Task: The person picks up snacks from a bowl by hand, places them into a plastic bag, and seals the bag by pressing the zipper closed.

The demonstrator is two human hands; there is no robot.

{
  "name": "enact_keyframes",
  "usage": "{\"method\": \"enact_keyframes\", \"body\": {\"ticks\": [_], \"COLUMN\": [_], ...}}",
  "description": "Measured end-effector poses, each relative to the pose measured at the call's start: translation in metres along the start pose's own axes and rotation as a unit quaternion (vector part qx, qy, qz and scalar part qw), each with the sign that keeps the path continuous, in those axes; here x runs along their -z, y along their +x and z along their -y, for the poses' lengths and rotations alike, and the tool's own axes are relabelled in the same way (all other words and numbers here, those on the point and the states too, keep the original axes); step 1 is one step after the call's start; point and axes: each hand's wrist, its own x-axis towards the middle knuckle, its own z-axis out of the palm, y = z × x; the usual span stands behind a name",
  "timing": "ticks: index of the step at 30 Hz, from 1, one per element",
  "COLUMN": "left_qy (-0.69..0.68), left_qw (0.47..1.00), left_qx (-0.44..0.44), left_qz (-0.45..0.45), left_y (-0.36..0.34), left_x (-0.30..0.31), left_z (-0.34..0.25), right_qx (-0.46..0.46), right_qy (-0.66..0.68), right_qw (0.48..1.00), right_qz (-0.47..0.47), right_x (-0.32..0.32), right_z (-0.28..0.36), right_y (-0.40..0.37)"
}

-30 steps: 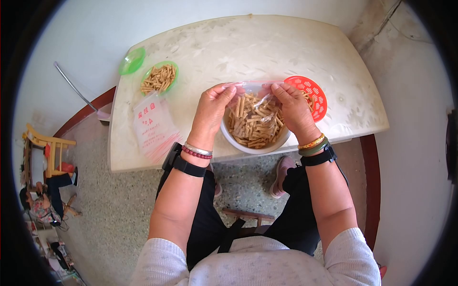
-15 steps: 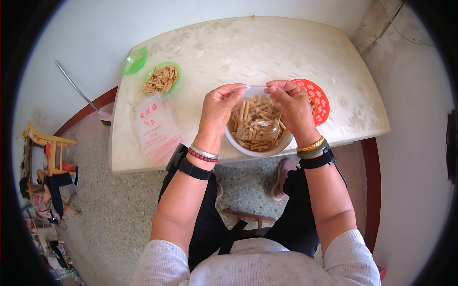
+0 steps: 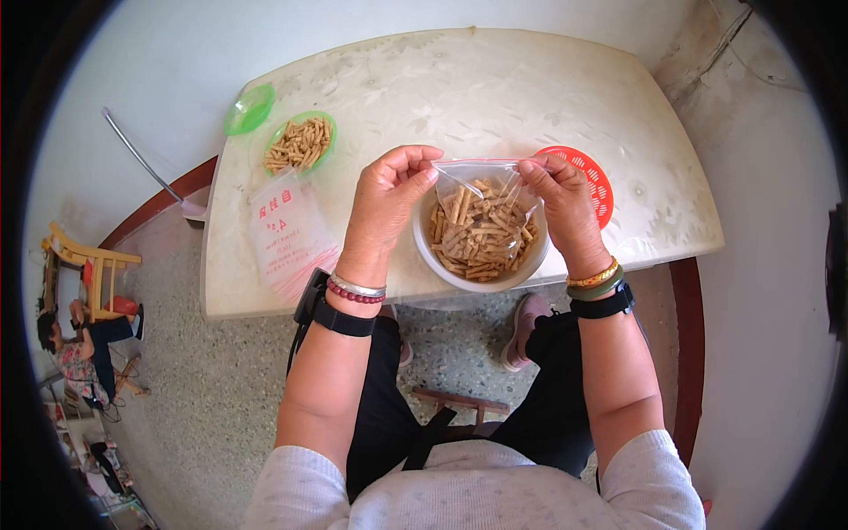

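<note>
A clear zip bag [image 3: 481,208] with brown stick-shaped snacks in it is held up by its top edge over a white bowl [image 3: 424,251] of the same snacks. My left hand [image 3: 392,192] pinches the bag's upper left corner. At the upper right corner, my right hand [image 3: 560,199] pinches the same edge. The bag's top edge is stretched straight between them, and its lower part overlaps the bowl's contents. Partly behind my right hand lies a red perforated basket [image 3: 590,173].
On the table [image 3: 424,97], a green plate [image 3: 300,144] of snacks sits at the left, near an empty green dish [image 3: 250,109]. Flat printed bags [image 3: 287,225] lie below the plate. Another person [image 3: 79,358] sits at the far left by a wooden chair [image 3: 95,265].
My hands have moved apart, my left hand to the left and my right hand slightly right. The bag's top edge is now stretched wider between them.
</note>
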Motion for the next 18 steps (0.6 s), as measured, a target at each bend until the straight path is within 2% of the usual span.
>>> {"method": "enact_keyframes", "body": {"ticks": [4,6,10,12,15,18], "left_qy": [0.014,0.059,0.091,0.129,0.084,0.097], "left_qw": [1.000,0.998,0.995,0.989,0.991,0.993], "left_qx": [-0.001,-0.029,-0.032,-0.035,-0.065,-0.038], "left_qz": [-0.010,-0.019,-0.009,-0.060,-0.077,-0.050], "left_y": [-0.001,-0.001,-0.002,0.000,-0.001,-0.003], "left_x": [0.004,0.002,0.002,0.003,-0.002,-0.005], "left_z": [-0.002,-0.005,-0.007,-0.006,-0.009,-0.012], "right_qx": [-0.002,0.000,0.010,0.014,0.024,0.035], "right_qy": [0.041,0.043,0.022,0.011,-0.002,-0.008], "right_qw": [0.999,0.999,1.000,1.000,1.000,0.999], "right_qz": [0.007,0.011,0.018,0.016,0.009,0.006], "right_x": [-0.002,-0.004,-0.003,-0.004,-0.006,-0.006], "right_z": [-0.002,-0.002,-0.005,-0.001,0.003,0.003], "right_y": [0.000,0.000,0.000,-0.002,-0.006,-0.006]}}
